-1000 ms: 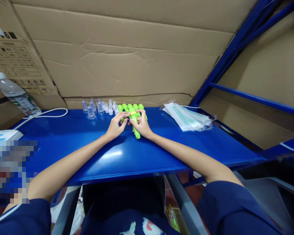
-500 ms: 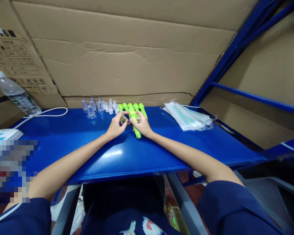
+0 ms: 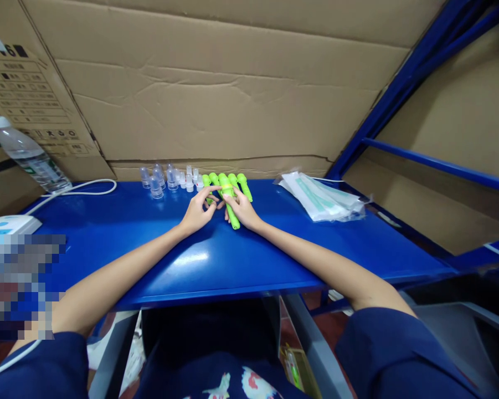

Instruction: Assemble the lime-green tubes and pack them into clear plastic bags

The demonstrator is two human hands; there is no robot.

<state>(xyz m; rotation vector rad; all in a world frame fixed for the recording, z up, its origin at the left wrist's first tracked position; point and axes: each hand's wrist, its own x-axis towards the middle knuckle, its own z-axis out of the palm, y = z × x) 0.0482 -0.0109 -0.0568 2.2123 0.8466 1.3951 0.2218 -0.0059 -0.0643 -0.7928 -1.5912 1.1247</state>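
Note:
A bunch of bright green tubes [image 3: 229, 193] lies on the blue table [image 3: 191, 260] near its back edge, with a yellowish band around it. My left hand [image 3: 197, 213] pinches at the band on the bunch's left side. My right hand [image 3: 244, 209] is curled around the bunch from the right, and one long tube sticks out toward me beside its fingers. Both hands rest on the table top.
Small clear plastic caps [image 3: 161, 180] stand in a cluster left of the tubes. A stack of sealed clear packets [image 3: 322, 198] lies to the right. A water bottle [image 3: 27, 155], a white cable [image 3: 78, 191] and a white device [image 3: 8, 224] sit far left. Cardboard [image 3: 216, 94] walls the back.
The hands keep working at the band on the green bunch; the left fingers have opened a little and the bunch has shifted slightly. The view has tilted a bit.

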